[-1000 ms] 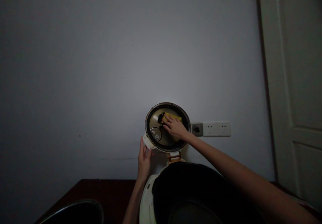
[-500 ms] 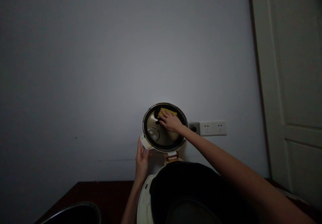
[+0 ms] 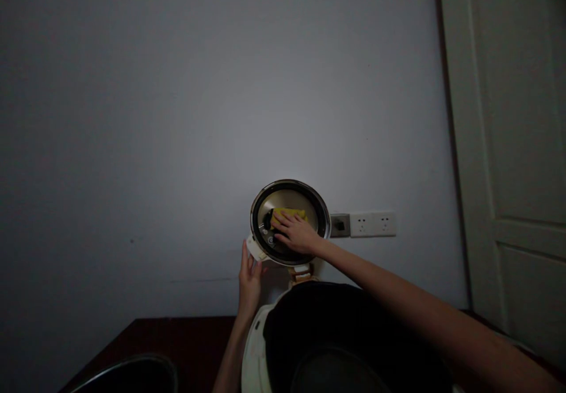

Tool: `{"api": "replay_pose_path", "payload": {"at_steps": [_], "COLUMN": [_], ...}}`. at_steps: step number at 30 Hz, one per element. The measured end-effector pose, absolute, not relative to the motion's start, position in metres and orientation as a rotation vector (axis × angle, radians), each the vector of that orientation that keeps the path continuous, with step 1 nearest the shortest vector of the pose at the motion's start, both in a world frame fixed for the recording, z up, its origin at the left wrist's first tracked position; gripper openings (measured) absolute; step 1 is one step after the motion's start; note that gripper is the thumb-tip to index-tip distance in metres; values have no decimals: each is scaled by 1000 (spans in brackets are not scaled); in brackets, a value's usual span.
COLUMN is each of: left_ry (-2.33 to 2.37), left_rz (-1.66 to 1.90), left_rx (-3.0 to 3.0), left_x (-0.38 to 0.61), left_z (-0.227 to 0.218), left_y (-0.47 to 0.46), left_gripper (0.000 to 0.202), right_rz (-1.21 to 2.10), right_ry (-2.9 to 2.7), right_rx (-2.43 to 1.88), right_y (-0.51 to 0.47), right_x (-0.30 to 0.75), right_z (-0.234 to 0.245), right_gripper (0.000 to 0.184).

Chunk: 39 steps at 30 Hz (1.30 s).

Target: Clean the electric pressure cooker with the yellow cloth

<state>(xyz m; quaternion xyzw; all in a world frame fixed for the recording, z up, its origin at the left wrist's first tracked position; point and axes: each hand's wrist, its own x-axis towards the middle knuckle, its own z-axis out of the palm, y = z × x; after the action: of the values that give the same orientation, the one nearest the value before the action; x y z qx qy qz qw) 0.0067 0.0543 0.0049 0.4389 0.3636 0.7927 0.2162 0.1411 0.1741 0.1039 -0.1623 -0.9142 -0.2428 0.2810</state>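
The round lid [image 3: 320, 209] of a white cooker [image 3: 253, 354] stands raised on its hinge, its shiny metal inner side facing me. My left hand [image 3: 250, 281] grips the white tab at the lid's lower left edge, fingers behind it and thumb in front. Pressed against the middle of the metal is a folded yellow cloth [image 3: 289, 211], under the fingers of my right hand [image 3: 298, 234]. Below the lid, the cooker's dark inside shows, too dim for detail. My right forearm crosses over the cooker's right side.
A dark red table [image 3: 190, 337] carries the cooker. The rim of a dark round pot [image 3: 128, 360] shows at the lower left. White wall sockets [image 3: 372, 224] with a grey switch [image 3: 340, 225] sit right of the lid. A pale door [image 3: 526, 145] stands at far right.
My right hand has slid the yellow cloth down and slightly left, from the upper part of the lid's inner side to its middle. My left hand keeps its grip on the lid.
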Motion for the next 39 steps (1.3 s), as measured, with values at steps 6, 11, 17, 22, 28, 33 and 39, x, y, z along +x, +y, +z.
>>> {"api": "replay_pose_path", "payload": {"at_steps": [6, 11, 17, 22, 28, 33, 39], "left_ry": [993, 974, 973, 977, 992, 975, 974], "left_rz": [2206, 2203, 2215, 2218, 2214, 2224, 2219], "left_rx": [1213, 1210, 1218, 1214, 1214, 1200, 1206], "left_x": [7, 6, 6, 9, 9, 7, 6], "left_z": [5, 3, 3, 6, 7, 4, 3], "left_y": [53, 55, 56, 52, 53, 55, 56], "left_gripper": [94, 91, 91, 92, 93, 92, 95], "right_rz": [-658, -599, -531, -512, -529, -622, -620], "right_ry": [-2412, -2370, -2371, -2446, -2524, -2567, -2478], "right_rx": [-588, -709, -702, -539, -414, -432, -624], "right_y": [196, 212, 197, 180, 169, 166, 186], "right_x": [135, 156, 174, 176, 151, 126, 130], "right_z": [148, 140, 96, 68, 95, 133, 150], "right_gripper": [53, 56, 58, 55, 50, 54, 59]}}
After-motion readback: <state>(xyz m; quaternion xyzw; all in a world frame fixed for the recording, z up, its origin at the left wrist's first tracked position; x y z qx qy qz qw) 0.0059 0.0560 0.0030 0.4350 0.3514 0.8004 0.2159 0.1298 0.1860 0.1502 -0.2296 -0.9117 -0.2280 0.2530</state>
